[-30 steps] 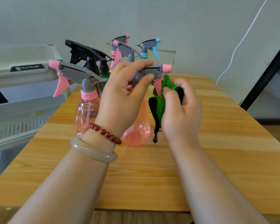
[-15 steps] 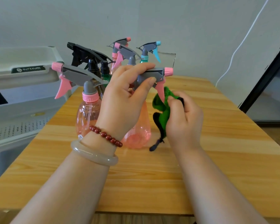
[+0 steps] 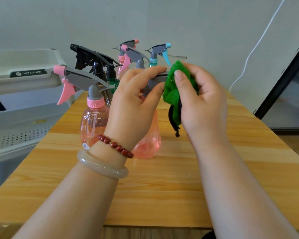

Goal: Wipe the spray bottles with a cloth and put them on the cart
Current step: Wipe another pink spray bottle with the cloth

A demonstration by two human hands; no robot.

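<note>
Left edge of frame: cart (image 3: 24, 80), the held bottle not yet on it. Just right of it, second pink bottle (image 3: 93, 121) standing on the table (image 3: 162, 187), nozzle toward frame left.

Centre: left hand (image 3: 133, 104) pinching the grey head of the pink spray bottle (image 3: 148, 144), fingers on top, thumb at the side. Bottle upright at mid-frame, long axis vertical, base apparently resting on the table, though contact is hard to confirm. Nozzle toward frame right.

Right of centre: green cloth (image 3: 174, 90) bunched in the right hand (image 3: 202, 104), fingers and thumb clenched round it.

Change over the last half second: cloth raised from beside the trigger to wrap the nozzle end, so pink tip and trigger are now hidden. Reading: wipe now on the spray head. Body probably still to do, cart placement pending.
</note>
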